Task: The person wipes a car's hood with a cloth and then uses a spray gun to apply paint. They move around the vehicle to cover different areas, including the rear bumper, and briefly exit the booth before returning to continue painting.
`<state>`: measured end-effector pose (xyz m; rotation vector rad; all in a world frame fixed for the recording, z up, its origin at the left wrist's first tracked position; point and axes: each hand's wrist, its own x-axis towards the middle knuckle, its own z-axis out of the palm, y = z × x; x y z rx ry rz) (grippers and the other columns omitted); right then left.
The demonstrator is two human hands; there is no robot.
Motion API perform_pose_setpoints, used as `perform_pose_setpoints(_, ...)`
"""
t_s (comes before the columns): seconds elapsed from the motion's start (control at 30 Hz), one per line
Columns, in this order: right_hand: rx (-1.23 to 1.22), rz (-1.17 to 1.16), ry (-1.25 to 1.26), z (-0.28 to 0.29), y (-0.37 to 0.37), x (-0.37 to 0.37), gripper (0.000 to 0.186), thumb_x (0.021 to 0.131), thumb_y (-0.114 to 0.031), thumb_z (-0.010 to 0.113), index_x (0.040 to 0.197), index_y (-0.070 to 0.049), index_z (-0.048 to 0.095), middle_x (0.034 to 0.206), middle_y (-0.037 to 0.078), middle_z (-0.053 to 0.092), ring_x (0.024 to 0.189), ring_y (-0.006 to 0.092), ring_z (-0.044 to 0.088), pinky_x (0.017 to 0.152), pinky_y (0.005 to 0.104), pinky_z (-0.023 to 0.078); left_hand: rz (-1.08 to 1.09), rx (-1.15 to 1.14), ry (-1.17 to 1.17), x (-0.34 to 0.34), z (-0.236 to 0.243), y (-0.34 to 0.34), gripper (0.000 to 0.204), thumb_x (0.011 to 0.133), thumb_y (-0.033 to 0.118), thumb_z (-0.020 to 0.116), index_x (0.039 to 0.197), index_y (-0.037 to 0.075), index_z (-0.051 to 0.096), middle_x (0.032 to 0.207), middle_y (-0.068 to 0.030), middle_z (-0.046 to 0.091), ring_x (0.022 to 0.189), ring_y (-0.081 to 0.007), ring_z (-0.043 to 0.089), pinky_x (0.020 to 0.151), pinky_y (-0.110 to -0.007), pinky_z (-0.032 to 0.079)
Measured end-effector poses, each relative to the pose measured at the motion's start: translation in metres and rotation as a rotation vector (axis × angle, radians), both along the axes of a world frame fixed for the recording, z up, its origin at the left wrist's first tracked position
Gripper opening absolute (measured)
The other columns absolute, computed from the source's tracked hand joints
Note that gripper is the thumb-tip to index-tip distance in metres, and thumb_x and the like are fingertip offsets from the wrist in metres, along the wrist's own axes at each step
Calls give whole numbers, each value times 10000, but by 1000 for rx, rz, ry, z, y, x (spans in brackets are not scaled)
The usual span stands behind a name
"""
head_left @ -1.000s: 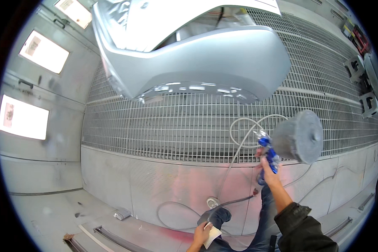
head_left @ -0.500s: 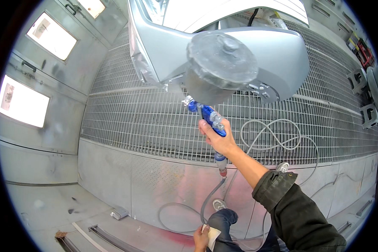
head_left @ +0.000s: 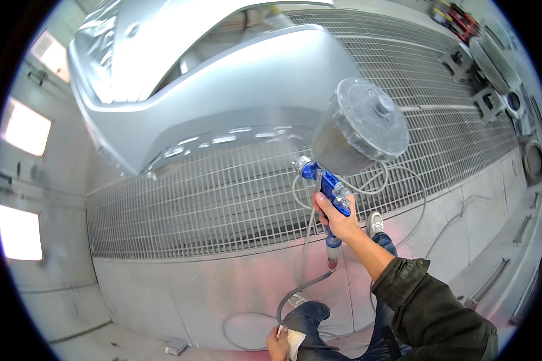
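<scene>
My right hand (head_left: pixel 337 215) is wrapped round the handle of a blue spray gun (head_left: pixel 327 185). A large grey paint cup (head_left: pixel 367 123) with a lid sits on top of the gun, tilted to the right. The nozzle points left, apart from the silver car bumper (head_left: pixel 241 90) ahead. From the handle's bottom an air hose (head_left: pixel 295 290) runs down to my left hand (head_left: pixel 277 346). Those fingers are closed on the hose and a folded cream cloth (head_left: pixel 295 340), by my left knee.
Under the bumper lies a metal floor grating (head_left: pixel 223 222). A thin grey hose (head_left: pixel 424 201) loops over it. At the right stand grey step stools (head_left: pixel 489 103), with red equipment (head_left: pixel 462 23) beyond. Lit windows (head_left: pixel 19 231) line the left wall. A small grey box (head_left: pixel 176 346) lies near the front.
The view has swung, so the bumper now sits further left. My right hand and the spray gun appear further right and lower, clear of the bumper's right end. My left hand keeps its hold.
</scene>
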<state>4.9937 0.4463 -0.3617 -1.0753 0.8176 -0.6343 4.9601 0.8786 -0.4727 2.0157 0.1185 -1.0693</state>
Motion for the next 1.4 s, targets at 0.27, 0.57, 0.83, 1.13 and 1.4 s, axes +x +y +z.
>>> perform_pose_setpoints(0.27, 74, -94, 102, -27, -83, -101, 179, 907, -204, 663, 1000, -62, 604, 708, -23, 544, 538, 46, 468, 449, 197, 364, -387, 84, -66, -19, 13, -86, 264, 877, 161, 638, 1031, -51, 668, 803, -64, 680, 724, -98, 598, 659, -266, 482)
perform_pose_setpoints(0.57, -47, -185, 236, -22, -175, -148, 183, 911, -193, 617, 978, -38, 549, 670, 11, 562, 542, 94, 548, 426, 242, 440, -571, 78, -110, -54, 22, -150, 367, 863, 326, 641, 1085, 37, 673, 867, -182, 691, 810, -298, 685, 730, -361, 504)
perform_pose_setpoints(0.83, 33, -27, 210, 26, -131, -103, 174, 913, -166, 606, 788, -61, 547, 664, -3, 518, 525, 64, 463, 428, 220, 377, -445, 92, -144, -37, 37, -122, 300, 868, 240, 626, 1031, -8, 675, 787, -123, 688, 711, -166, 639, 668, -304, 491)
perform_pose_setpoints(1.13, -219, 192, 141, 99, -31, 30, 592, 913, -146, 602, 1445, -24, 375, 864, -7, 575, 767, 74, 493, 732, 243, 439, -104, 5, -34, -18, 30, -14, 262, 883, 184, 612, 1013, -40, 649, 746, -34, 639, 685, -88, 562, 631, -246, 458)
perform_pose_setpoints(1.4, -475, 396, -33, 133, 57, 162, 569, 906, -140, 585, 1438, -60, 398, 834, 50, 608, 718, 98, 528, 705, 269, 465, -41, 104, -202, -7, 49, 21, 446, 909, 219, 605, 1221, -97, 560, 1137, -284, 629, 1099, -369, 592, 938, -410, 458)
